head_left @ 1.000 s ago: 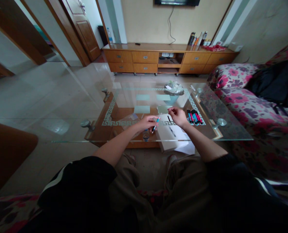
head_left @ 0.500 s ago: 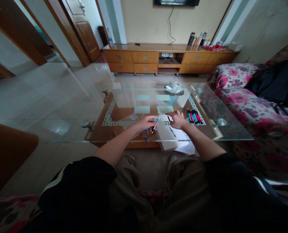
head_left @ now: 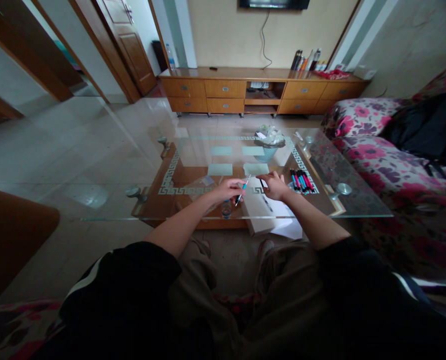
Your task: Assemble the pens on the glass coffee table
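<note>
My left hand [head_left: 231, 190] is closed around a slim pen [head_left: 244, 189] with a blue middle, a dark lower end and a thin pale upper tip. The pen slants up to the right above the glass table. A short gap to the right, my right hand [head_left: 275, 186] pinches a small black piece [head_left: 262, 184] that looks like a pen cap, held apart from the pen. Beneath the hands is a white box [head_left: 258, 212], seen with a dark pen-like mark [head_left: 267, 202] on it.
Several black, pink and blue pens [head_left: 302, 181] lie in a row on the glass table [head_left: 192, 145] at the right. Pale rectangles [head_left: 219, 169] show farther back. A wastebasket [head_left: 268, 150] shows through the glass. Near the front edge is a small clear bottle [head_left: 226, 209].
Both hands stay nearly in place. The small black piece in my right hand has turned slightly and shows less; the pen in my left hand barely shifts.
</note>
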### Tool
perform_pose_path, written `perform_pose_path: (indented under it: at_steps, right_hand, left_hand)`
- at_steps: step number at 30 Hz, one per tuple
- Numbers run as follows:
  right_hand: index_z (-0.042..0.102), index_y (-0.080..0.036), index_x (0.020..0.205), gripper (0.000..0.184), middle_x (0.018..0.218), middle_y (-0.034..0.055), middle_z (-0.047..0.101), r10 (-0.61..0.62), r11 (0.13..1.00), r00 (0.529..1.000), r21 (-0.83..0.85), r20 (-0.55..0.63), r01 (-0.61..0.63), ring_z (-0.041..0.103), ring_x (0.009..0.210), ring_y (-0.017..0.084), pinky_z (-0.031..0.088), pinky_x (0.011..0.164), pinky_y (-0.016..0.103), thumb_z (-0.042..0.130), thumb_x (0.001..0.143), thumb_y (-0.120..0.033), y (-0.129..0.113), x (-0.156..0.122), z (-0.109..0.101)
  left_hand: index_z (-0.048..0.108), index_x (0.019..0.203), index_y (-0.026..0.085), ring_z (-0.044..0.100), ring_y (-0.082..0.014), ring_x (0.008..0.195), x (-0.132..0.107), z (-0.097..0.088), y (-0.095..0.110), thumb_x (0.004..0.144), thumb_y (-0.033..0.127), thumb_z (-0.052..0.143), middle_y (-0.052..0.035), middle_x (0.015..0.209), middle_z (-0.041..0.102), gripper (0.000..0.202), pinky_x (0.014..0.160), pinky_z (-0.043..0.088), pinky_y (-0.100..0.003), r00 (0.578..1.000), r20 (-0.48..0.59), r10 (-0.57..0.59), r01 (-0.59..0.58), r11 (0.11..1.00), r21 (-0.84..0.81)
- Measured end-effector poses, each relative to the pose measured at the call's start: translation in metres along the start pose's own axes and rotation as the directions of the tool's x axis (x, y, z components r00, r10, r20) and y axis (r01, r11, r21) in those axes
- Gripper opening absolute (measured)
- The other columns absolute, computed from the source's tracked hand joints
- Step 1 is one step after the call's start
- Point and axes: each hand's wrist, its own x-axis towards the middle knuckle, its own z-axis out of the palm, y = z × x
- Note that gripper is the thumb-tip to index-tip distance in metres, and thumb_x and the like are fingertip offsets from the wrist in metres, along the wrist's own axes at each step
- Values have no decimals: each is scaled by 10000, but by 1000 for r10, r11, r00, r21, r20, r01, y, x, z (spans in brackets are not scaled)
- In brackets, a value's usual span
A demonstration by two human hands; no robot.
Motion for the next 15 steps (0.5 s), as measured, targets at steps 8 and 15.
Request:
perform_pose_path:
  at_steps: [8,15]
  right_hand:
    - [591,-168,1412,598,1340,174,618,-65,993,988,84,-139,78,508,1232,372,420,989,504,597,814,-162,-5,-1,-7]
    - [709,-159,1147,410,1247,146,572,243,752,917,659,-318,29,674,887,206,581,805,361,744,749,-251,-16,13,-5]
  left_hand:
    - [637,1300,132,739,-181,694,0,0,0,806,322,837,-104,917,751,566,484,475,-172,1000,6,0,0,1000,-7]
    - [641,1286,131,737,-180,683,0,-1,-1,801,315,839,-98,900,749,555,479,467,-170,1000,4,-4,4,1000,-11]
